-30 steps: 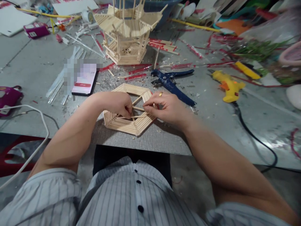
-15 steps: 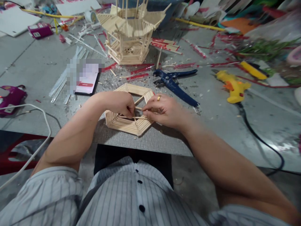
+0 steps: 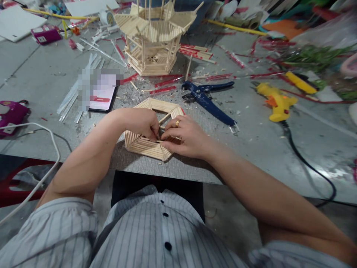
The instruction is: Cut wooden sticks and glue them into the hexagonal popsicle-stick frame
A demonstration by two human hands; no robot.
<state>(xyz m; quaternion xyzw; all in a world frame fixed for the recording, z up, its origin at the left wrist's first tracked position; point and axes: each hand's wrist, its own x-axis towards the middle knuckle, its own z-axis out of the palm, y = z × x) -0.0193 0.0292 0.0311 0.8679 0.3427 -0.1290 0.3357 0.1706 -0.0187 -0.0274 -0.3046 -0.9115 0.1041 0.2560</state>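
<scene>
A hexagonal frame of thin wooden sticks (image 3: 146,149), built from rows of parallel sticks around an open middle, lies flat near the table's front edge. A few sticks cross that opening. My left hand (image 3: 143,123) reaches over its left side, closed, with the fingertips pinched down at the middle. From the right, my right hand (image 3: 186,137), with a ring on one finger, rests over the frame. Its thumb and fingers come together close to the left fingertips. Whatever is between the fingertips is too small and hidden to make out.
Behind the frame stands a wooden-stick pavilion model (image 3: 152,48). Blue cutting pliers (image 3: 208,100) lie to its front right, and a yellow glue gun (image 3: 275,100) farther right. A phone (image 3: 103,93), clear glue sticks (image 3: 79,85) and a white cable (image 3: 52,137) are on the left.
My right hand has shifted left and slightly toward me, bringing its fingertips near those of my left hand. The left hand stays nearly in place.
</scene>
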